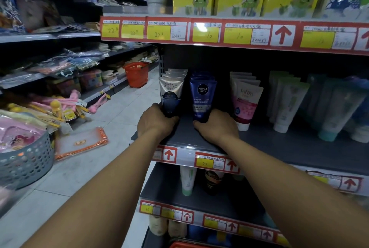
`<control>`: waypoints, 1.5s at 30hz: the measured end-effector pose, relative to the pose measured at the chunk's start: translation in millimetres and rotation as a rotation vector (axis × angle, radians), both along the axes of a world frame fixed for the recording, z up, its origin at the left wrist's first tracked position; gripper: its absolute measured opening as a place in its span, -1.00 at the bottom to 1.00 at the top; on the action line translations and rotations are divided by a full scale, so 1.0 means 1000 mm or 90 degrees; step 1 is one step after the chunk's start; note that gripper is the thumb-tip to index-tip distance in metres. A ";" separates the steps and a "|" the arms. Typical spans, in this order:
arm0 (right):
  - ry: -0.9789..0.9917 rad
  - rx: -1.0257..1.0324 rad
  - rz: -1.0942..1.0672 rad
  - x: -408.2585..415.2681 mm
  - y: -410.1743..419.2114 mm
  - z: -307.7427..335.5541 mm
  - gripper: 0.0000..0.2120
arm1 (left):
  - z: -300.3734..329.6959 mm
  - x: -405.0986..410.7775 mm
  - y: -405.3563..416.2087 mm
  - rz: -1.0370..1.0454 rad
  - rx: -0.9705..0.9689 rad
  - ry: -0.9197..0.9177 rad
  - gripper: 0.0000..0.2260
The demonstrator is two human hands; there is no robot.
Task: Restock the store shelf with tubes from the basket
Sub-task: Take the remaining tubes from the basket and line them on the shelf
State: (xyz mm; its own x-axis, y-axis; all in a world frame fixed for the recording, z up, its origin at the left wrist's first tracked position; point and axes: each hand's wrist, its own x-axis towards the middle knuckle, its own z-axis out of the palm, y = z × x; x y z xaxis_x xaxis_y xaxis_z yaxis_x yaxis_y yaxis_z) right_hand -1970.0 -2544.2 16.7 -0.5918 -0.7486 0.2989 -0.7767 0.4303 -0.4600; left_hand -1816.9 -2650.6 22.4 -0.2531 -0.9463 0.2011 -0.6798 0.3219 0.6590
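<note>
Left hand: the left hand point(156, 121) gripped the base of the Softto tube point(171, 96), which stood upright at the shelf's left end.
Right hand: the right hand point(217, 126) curled round the foot of the Nivea Men tube point(202, 99), upright just beside the first.
Shelf: the dark shelf point(279, 144) carried both rows, with a pink tube point(246, 104) near on the right.
Aisle: an orange basket point(136, 74) stood well apart on the floor.

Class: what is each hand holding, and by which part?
Left hand grips the Softto tube at its bottom cap end; right hand likewise grips the Nivea Men tube.
</note>
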 end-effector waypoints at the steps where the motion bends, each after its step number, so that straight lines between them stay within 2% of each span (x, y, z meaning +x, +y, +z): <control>1: -0.001 -0.002 -0.002 0.000 0.000 0.000 -0.54 | 0.000 0.000 0.000 0.002 0.000 0.000 -0.46; 45: 0.011 -0.006 -0.009 0.002 0.000 0.001 -0.48 | -0.004 0.000 -0.005 0.001 -0.013 -0.004 -0.49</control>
